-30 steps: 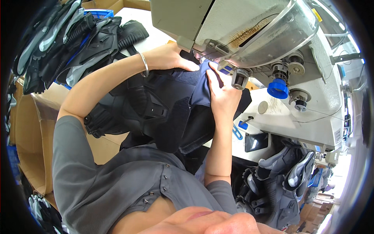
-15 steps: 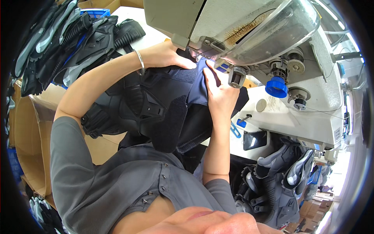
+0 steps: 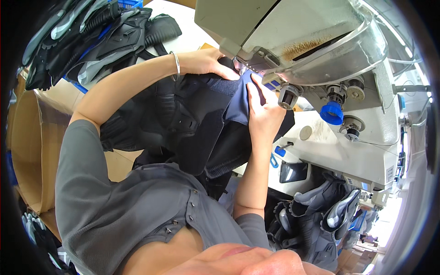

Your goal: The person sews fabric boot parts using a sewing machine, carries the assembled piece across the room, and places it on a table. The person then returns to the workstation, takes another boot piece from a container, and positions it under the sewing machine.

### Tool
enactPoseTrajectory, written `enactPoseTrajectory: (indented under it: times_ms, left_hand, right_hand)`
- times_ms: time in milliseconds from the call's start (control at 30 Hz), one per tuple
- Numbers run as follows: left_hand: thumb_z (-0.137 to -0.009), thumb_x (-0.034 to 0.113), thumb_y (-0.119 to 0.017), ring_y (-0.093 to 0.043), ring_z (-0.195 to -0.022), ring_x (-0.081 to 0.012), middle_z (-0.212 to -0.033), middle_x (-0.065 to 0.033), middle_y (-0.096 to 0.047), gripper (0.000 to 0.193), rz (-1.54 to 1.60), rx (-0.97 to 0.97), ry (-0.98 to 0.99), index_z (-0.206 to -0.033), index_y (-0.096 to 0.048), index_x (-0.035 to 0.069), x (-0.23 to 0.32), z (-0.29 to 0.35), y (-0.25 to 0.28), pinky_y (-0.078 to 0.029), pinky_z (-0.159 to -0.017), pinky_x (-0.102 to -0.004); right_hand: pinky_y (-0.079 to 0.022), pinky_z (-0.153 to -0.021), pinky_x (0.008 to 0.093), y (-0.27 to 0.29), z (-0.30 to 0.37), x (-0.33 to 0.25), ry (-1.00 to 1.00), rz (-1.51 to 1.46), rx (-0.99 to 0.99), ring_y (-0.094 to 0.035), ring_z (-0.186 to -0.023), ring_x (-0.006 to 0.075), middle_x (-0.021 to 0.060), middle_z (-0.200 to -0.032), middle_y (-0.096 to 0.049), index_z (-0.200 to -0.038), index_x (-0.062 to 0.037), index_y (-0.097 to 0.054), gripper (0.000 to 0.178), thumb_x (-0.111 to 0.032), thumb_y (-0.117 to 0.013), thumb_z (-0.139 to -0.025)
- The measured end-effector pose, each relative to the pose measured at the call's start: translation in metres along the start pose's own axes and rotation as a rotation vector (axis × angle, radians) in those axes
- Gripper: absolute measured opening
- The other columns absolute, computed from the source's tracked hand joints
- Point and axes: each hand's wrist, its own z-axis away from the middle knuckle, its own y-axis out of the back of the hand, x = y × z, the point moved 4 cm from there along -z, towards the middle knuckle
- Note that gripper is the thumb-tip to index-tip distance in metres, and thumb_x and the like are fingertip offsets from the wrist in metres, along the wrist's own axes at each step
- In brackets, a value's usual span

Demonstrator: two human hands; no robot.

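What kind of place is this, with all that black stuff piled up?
Probably a sewing workshop or small factory. There's a big machine with thread fittings that looks like a sewing machine, navy cloth tucked up against it, and many black-and-grey pieces heaped on the left.

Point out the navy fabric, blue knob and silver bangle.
navy fabric (image 3: 238,105): head view, middle of the panel
blue knob (image 3: 332,113): head view, its face
silver bangle (image 3: 178,67): head view, outer band
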Motion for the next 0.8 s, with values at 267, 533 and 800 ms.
enactPoseTrajectory:
  times_ms: [267, 533, 800]
  left_hand:
    - [-0.082, 0.050, -0.065, -0.056, -0.110, -0.0306, -0.114, -0.0204, -0.059, 0.061, -0.503, 0.245, -0.087, -0.115, -0.052, 0.001, -0.023, 0.020, 0.010, -0.042, -0.094, -0.0366]
    - [-0.082, 0.055, -0.060, -0.062, -0.086, -0.0340, -0.097, -0.0152, -0.063, 0.053, -0.917, 0.659, 0.173, -0.107, -0.057, 0.009, -0.035, 0.141, 0.029, -0.048, -0.073, -0.0428]
    - [-0.091, 0.040, -0.054, -0.058, -0.060, -0.0386, -0.058, -0.0185, -0.054, 0.045, -1.283, 0.697, 0.195, -0.062, -0.054, 0.006, 0.021, 0.169, 0.039, -0.045, -0.053, -0.0457]
  right_hand:
    - [-0.049, -0.065, 0.0344, 0.001, -0.001, -0.013, -0.004, -0.171, -0.032, -0.067, -0.067, 0.0287, 0.0158, -0.074, -0.069, -0.089, 0.0010, -0.069, 0.024, -0.022, -0.072, -0.081]
    - [-0.048, -0.084, 0.0283, 0.006, -0.006, -0.007, 0.061, -0.200, -0.104, -0.067, -0.091, 0.0183, 0.0134, -0.100, -0.070, -0.106, 0.0005, -0.068, 0.023, -0.008, -0.064, -0.086]
    - [-0.043, -0.058, 0.0337, -0.001, -0.008, 0.005, 0.011, -0.144, -0.129, -0.055, -0.060, 0.0233, 0.0194, -0.073, -0.062, -0.090, 0.0012, -0.067, 0.021, -0.019, -0.069, -0.083]
